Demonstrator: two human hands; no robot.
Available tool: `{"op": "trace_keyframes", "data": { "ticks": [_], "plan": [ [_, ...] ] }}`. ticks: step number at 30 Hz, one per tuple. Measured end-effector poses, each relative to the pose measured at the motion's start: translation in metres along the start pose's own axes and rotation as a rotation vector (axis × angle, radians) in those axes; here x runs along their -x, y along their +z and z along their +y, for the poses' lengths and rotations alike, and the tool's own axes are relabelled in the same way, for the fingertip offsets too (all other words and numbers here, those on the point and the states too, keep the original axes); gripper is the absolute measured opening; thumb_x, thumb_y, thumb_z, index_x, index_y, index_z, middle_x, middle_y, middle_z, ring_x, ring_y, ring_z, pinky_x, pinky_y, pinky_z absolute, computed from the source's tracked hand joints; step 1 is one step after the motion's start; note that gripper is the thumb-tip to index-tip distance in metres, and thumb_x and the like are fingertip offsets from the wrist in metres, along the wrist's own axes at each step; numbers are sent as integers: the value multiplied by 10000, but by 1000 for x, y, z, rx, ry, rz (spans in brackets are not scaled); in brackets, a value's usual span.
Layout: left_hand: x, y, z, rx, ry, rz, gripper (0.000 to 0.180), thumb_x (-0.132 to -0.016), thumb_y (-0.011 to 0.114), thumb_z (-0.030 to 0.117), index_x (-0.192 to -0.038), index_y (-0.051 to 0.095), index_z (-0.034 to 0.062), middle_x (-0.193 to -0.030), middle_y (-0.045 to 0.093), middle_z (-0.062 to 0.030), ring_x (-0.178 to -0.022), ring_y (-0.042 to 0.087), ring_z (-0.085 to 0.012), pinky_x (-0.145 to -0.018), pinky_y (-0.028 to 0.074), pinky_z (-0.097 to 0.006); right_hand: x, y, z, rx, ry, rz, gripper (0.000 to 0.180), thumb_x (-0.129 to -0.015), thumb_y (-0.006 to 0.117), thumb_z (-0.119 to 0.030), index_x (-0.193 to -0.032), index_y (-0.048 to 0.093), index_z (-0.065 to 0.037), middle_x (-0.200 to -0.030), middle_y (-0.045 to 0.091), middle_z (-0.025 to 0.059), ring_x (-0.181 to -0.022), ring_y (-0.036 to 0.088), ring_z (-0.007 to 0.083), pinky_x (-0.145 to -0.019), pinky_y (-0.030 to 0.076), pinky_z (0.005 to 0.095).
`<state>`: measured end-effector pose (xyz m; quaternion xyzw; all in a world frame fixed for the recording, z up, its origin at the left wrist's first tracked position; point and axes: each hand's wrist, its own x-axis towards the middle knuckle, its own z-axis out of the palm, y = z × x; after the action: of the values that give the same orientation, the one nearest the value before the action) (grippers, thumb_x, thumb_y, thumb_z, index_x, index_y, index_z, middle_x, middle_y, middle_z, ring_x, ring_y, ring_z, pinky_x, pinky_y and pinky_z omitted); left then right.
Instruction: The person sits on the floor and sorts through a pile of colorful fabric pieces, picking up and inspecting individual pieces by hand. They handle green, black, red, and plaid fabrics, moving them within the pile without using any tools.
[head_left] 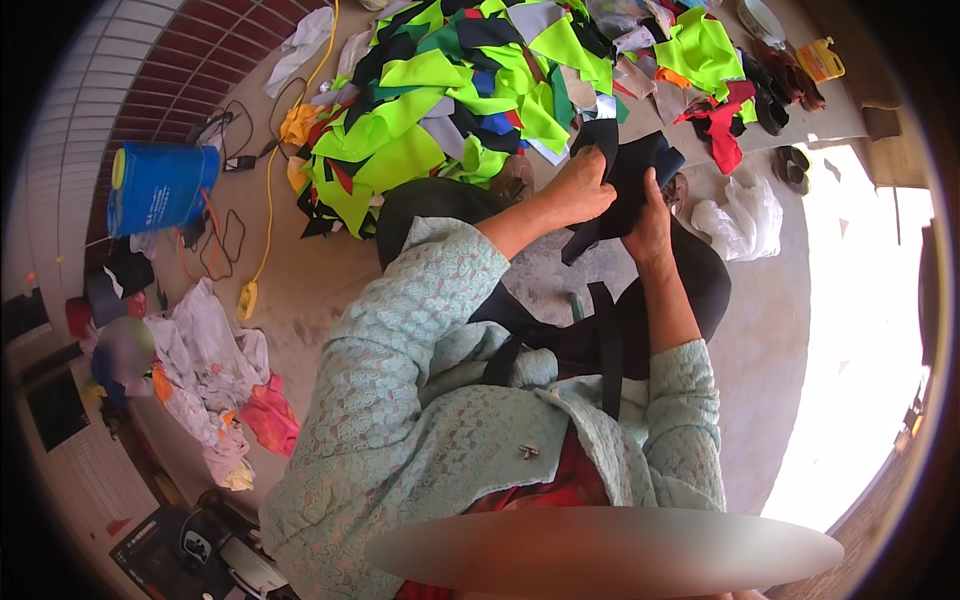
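Observation:
Both of my hands are raised over my black-trousered knees, close together at the near right side of a heap of fabric scraps [420, 125]. My left hand [578, 190] is closed in a fist on a black fabric piece [598, 138], which sticks up above the fingers. My right hand [650, 230] grips dark fabric pieces [630, 180], black with a navy edge, its thumb pointing up along them. A narrow black end hangs below, between the hands. Whether both hands hold one joined piece cannot be made out. The heap is mostly neon yellow-green, black, grey and green.
A blue container [165, 188] stands left, near a yellow cord [268, 225] on the floor. Clothes [215, 365] lie at lower left. To the right are a white plastic bag [740, 220], shoes [790, 168], a red cloth [722, 130] and a yellow jug [820, 60].

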<state>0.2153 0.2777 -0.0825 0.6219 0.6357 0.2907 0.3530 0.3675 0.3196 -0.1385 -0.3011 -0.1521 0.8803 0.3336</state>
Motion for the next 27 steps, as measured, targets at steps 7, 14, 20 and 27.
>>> {"op": "trace_keyframes", "data": {
  "ticks": [7, 14, 20, 27],
  "plan": [
    [2, 7, 5, 365, -93, -133, 686, -650, 558, 139, -1258, 310, -59, -1224, 335, -216, -1116, 404, -315, -823, 440, -347, 5, -1, 3, 135, -62, -121, 590, -801, 639, -404, -1236, 439, -58, -1164, 541, 66, -1049, 539, 208, -925, 421, 357],
    [2, 6, 6, 337, -64, -176, 711, -693, 560, 138, -1321, 267, -23, -1316, 272, -161, -1123, 414, -290, -830, 437, -330, 10, 2, 1, 319, -94, -28, 445, -739, 694, -124, -1134, 503, -51, -1008, 584, 42, -900, 580, 157, -813, 475, 311],
    [1, 16, -1, 149, 14, -141, 553, -740, 512, 84, -1254, 350, -38, -1276, 350, -227, -1137, 414, -384, -905, 408, -390, 7, -8, 3, 401, -124, -37, 380, -716, 658, -30, -1075, 532, -38, -964, 598, 38, -856, 596, 147, -772, 490, 291],
    [2, 11, 10, -118, -67, -211, 468, -722, 540, 111, -1168, 435, 18, -1125, 476, -161, -1031, 501, -355, -810, 452, -436, 3, -18, 10, 354, -109, 100, 319, -724, 543, 95, -1018, 562, -27, -921, 619, 64, -804, 622, 180, -718, 516, 305]
  ]
}}
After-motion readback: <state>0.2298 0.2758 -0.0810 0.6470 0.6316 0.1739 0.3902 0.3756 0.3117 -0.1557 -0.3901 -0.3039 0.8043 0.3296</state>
